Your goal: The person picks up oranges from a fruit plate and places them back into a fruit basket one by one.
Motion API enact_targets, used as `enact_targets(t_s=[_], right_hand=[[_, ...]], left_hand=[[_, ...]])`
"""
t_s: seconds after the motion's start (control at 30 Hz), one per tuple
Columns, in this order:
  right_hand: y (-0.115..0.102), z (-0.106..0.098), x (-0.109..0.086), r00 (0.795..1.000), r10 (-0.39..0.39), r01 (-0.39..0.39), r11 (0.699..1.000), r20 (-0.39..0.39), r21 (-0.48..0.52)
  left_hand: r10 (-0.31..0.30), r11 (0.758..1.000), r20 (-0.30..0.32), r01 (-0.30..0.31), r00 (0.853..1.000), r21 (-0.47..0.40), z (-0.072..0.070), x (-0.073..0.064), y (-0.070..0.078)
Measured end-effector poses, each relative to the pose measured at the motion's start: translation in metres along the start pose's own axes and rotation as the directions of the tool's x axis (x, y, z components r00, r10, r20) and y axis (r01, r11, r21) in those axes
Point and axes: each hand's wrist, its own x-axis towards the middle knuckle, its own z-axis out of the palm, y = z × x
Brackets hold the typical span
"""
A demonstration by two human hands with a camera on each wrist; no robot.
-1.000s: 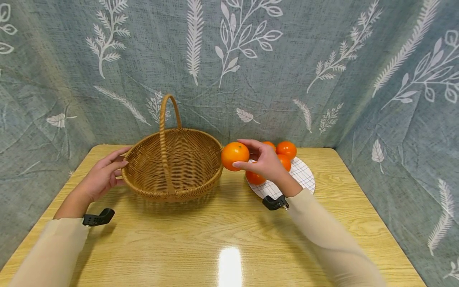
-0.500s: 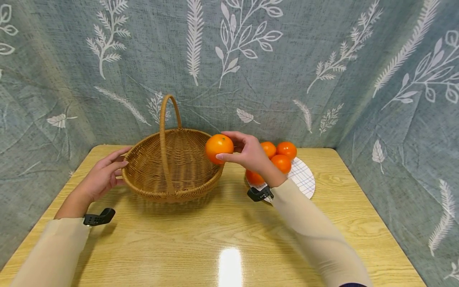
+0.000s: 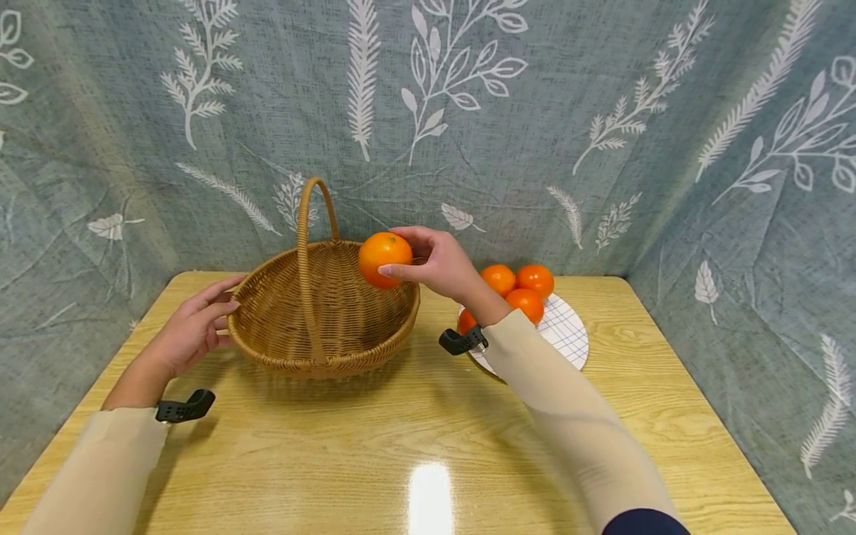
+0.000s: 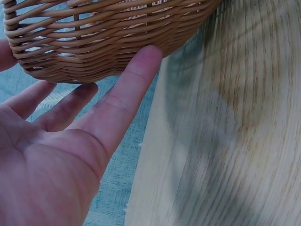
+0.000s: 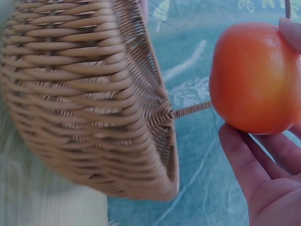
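A wicker basket with a tall arched handle stands at the left of the table. My left hand holds its left side, thumb at the rim; the left wrist view shows the other fingers spread against the woven wall. Between thumb and fingers, my right hand grips a smooth orange, raised over the basket's right rear rim. Seen from the right wrist, this orange is apart from the basket wall. No fruit shows inside the basket.
To the right, a round white plate with a checked pattern holds several more oranges, partly covered by the right forearm. Grey-blue leaf-patterned cloth hangs close behind and beside the wooden table.
My right hand has carried the orange left and upward, from beside the basket's right rim to above it. The left hand and basket have stayed in place.
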Motion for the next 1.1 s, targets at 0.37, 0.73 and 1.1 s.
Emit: enact_targets(t_s=[0.37,0.73,1.1], right_hand=[[-0.005,0.022,0.031,0.999,-0.010,0.012,0.999,0.039,-0.053],[-0.008,0.051,0.056,0.997,0.033,-0.023,0.992,0.074,-0.127],[-0.009,0.066,0.072,0.990,0.062,-0.040,0.984,0.124,-0.171]], left_hand=[[-0.010,1.000,0.004,0.010,1.000,-0.012,-0.001,-0.001,0.000],[-0.031,1.000,-0.008,0.031,0.999,0.001,-0.004,-0.001,-0.001],[-0.015,1.000,0.010,0.015,1.000,0.004,-0.002,0.000,-0.001]])
